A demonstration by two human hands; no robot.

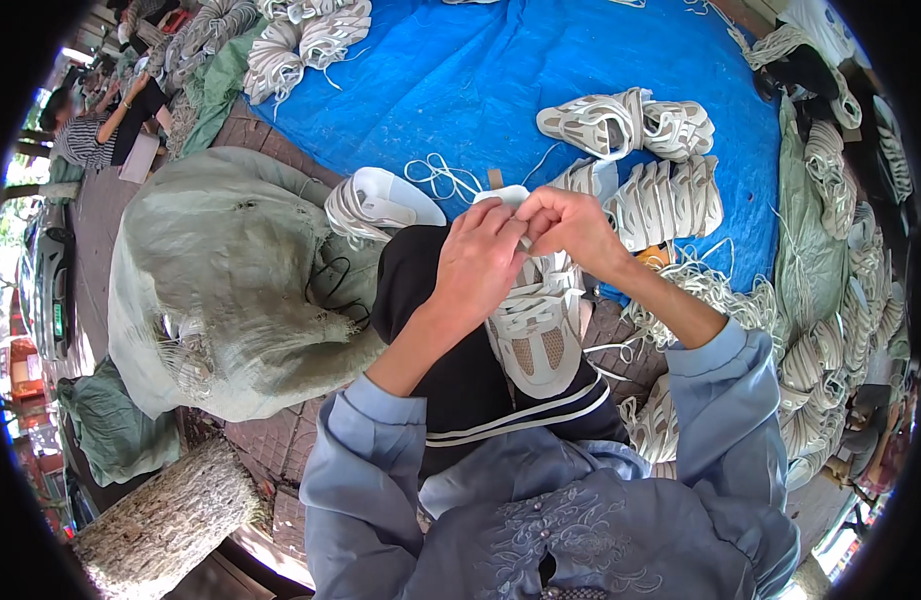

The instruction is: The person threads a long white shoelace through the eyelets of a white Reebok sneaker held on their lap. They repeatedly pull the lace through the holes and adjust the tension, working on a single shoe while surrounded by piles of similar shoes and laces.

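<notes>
The shoe upper [537, 345], beige mesh with white overlays and white lacing, lies on the wearer's black-clad lap, toe toward the body. Its collar end is raised between the two hands.

Left hand [480, 250]: fingers clenched, grasping the upper at its collar end. Right hand [568, 225]: thumb and fingers pinched, grasping the upper at the same place, close against the left fingertips. The exact portion gripped, whether edge, tongue or lace, is hidden by the fingers.

Beyond the hands, a blue tarpaulin [440, 100] covers the ground. A loose white lace [442, 178] lies on it, near another upper with a white lining [385, 197]. Right of the hands stands a row of nested uppers [670, 205]; farther out lie bundled uppers [625, 125]. A tangle of white laces [715, 300] sits beyond the right forearm.

Left of the lap rests a bulky grey-green woven sack [220, 280], frayed at its side. A rough stone block [170, 520] lies lower left. A person in a striped top [85, 145] sits at upper left.
</notes>
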